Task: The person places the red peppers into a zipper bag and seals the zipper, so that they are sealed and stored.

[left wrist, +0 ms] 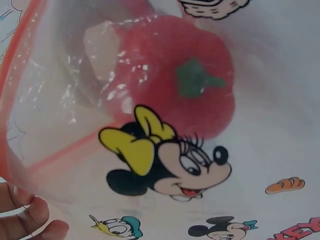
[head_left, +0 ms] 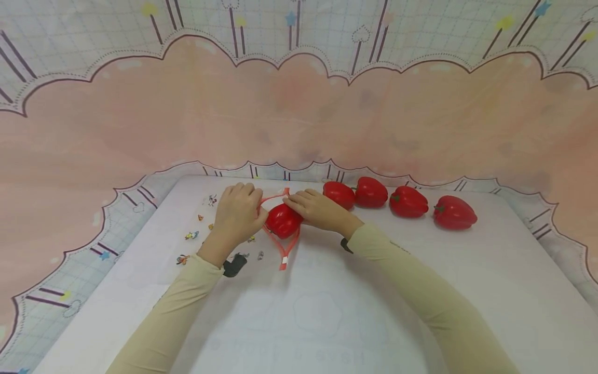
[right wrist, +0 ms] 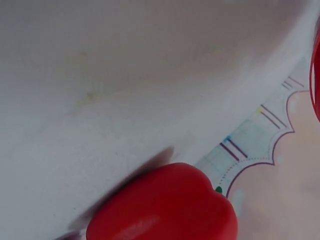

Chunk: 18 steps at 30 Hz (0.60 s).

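Observation:
A clear zip bag with cartoon prints (left wrist: 165,160) has its red-orange mouth (head_left: 283,254) spread wide in the head view. My left hand (head_left: 238,213) grips the left side of that mouth; its fingertips (left wrist: 32,220) show at the lower left of the left wrist view. A red bell pepper (head_left: 283,222) sits in the opening, and through the plastic its green stem (left wrist: 197,80) can be seen in the left wrist view. My right hand (head_left: 322,210) holds the pepper from the right, fingers over its upper side. The right wrist view does not show this hand.
Several more red bell peppers stand in a row to the right of the bag, from one beside the right hand (head_left: 338,195) to the rightmost pepper (head_left: 455,213). The white table (head_left: 374,322) meets a patterned cloth (head_left: 299,114) behind.

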Tool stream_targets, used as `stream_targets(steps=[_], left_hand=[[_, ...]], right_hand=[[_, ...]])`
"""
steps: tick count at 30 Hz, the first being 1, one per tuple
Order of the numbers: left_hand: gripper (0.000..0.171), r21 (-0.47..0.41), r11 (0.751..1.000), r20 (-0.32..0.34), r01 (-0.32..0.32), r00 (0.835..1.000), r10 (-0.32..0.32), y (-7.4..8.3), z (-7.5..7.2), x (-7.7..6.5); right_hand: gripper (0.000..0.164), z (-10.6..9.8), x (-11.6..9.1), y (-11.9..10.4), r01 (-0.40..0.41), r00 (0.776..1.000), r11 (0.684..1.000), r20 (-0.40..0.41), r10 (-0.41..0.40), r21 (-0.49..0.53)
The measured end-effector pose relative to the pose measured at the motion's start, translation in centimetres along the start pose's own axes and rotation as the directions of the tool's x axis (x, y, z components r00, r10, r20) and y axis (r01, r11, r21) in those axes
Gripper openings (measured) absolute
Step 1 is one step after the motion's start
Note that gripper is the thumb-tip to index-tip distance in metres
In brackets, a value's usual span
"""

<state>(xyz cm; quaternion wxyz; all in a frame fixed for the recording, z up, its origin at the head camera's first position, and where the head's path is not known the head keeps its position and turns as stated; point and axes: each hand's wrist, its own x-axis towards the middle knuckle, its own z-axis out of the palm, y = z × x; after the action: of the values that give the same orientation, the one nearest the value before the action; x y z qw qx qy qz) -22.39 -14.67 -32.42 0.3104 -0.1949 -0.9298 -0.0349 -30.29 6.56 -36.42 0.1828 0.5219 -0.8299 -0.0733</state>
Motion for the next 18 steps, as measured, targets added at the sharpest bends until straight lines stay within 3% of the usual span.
stream_targets(steps=[12,18], left_hand=[[0.009,0.013,1.000,0.022,-0.016,1.000,0.016,0.2,0.2,-0.1],[0.012,0.008,1.000,0.048,-0.005,0.999,0.004,0.1,0.2,-0.3]], right_hand=[[0.067,1.3,0.2,-0.7,0.018,0.999,0.998,0.048,-0.021,0.059],[0.064,1.2,0.2,-0.8,0.028,1.000,0.999,0.004,-0.028,0.030]])
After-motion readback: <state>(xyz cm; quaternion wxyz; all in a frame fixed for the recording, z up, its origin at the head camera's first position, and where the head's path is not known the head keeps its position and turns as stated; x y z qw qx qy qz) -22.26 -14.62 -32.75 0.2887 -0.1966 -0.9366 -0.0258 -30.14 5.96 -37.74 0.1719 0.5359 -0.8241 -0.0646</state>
